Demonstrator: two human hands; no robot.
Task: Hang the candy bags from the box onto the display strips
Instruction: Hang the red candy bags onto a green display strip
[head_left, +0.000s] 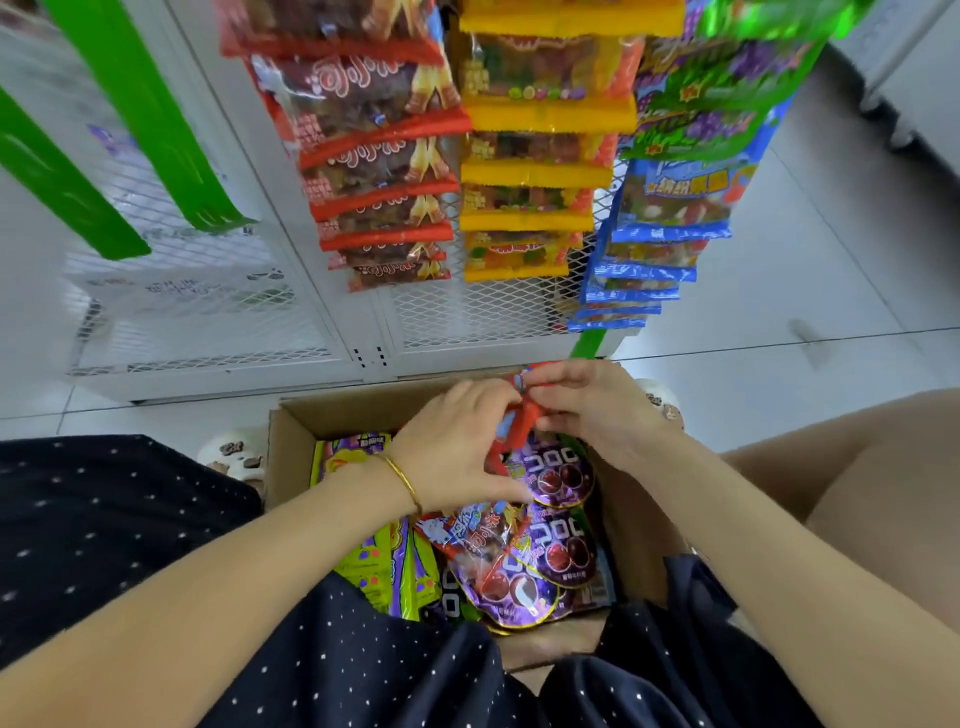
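Observation:
An open cardboard box (291, 421) sits on the floor below me, filled with purple candy bags (558, 473), green-yellow bags (363, 566) and a red-edged bag (467, 535). Over the box's far side, my left hand (457, 441) and my right hand (587, 410) both pinch one red-edged candy bag (522, 421) between them. Above hang display strips full of red bags (374, 171), yellow bags (530, 171) and blue bags (660, 228). Two green strips (156, 130) at the left carry no bags.
A white mesh-fronted cabinet (218, 312) stands behind the strips. Grey tiled floor (805, 291) spreads to the right. My dark dotted clothing (104, 519) and a knee (857, 467) flank the box. White shoes (234, 457) show beside the box's left corner.

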